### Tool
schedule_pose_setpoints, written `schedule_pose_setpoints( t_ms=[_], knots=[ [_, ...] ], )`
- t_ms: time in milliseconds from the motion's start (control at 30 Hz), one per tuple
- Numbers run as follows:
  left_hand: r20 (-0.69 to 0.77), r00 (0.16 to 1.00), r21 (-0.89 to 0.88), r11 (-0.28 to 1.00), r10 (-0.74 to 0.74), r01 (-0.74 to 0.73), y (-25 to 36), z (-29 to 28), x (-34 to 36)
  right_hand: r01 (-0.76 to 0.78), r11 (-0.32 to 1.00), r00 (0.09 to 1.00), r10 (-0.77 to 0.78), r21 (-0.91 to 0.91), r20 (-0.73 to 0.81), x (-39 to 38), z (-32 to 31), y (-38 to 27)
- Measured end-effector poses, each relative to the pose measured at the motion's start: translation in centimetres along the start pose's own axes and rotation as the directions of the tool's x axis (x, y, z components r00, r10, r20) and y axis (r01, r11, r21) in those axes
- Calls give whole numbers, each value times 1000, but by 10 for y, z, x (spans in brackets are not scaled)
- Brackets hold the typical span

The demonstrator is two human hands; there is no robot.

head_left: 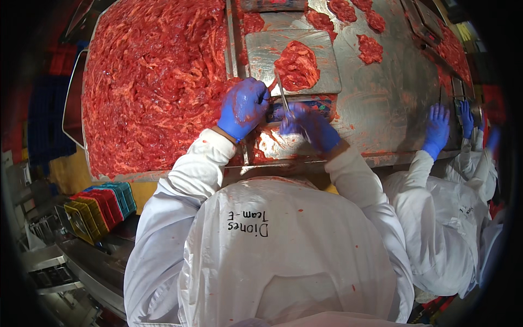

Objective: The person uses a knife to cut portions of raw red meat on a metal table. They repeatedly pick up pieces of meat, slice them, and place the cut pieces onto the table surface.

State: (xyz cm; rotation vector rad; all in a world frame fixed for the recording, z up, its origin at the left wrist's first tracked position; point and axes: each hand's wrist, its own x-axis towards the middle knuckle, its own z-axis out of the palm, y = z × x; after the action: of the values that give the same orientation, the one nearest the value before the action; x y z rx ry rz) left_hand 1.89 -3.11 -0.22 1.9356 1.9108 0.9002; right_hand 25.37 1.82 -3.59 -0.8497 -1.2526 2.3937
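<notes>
My left hand [243, 109], in a blue glove, is closed on a red meat strip [274, 83] at the right edge of a large tray heaped with sliced meat [152, 92]. My right hand [309, 125], also gloved, grips a knife [280, 87] whose blade points up beside the strip. Just beyond, a meat pile [297, 66] rests on a steel scale plate [321, 84]. The scale's display [318, 109] is partly hidden behind my right hand.
More meat portions [370, 49] lie on the steel table [370, 109]. Co-workers in white stand at the right, their gloved hands [437, 131] at the table. Another scale [427, 24] is at the back right. Coloured crates [101, 210] stand at the lower left.
</notes>
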Motion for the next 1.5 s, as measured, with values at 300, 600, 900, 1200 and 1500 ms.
schedule_pose_setpoints(
  t_ms=[300,600,900,1200,1500],
  knots=[
    [-53,944,121,936,-326,330,-97,-24,-53,-130,870,913,292,-475,286,-5,10,1],
    [-202,939,-44,960,-278,275,-50,-54,-19,223,972,953,-234,-73,-191,-81,-66,-38],
    [135,990,136,990,29,-48,25,2,36,-2,971,999,-7,-237,-35,-22,-51,-26],
    [-20,999,47,999,27,-26,13,-1,28,-81,996,996,82,30,-28,-23,-54,-4],
    [16,998,55,997,55,-56,3,-7,8,-138,983,990,142,123,-22,-18,-25,-32]
  ],
)
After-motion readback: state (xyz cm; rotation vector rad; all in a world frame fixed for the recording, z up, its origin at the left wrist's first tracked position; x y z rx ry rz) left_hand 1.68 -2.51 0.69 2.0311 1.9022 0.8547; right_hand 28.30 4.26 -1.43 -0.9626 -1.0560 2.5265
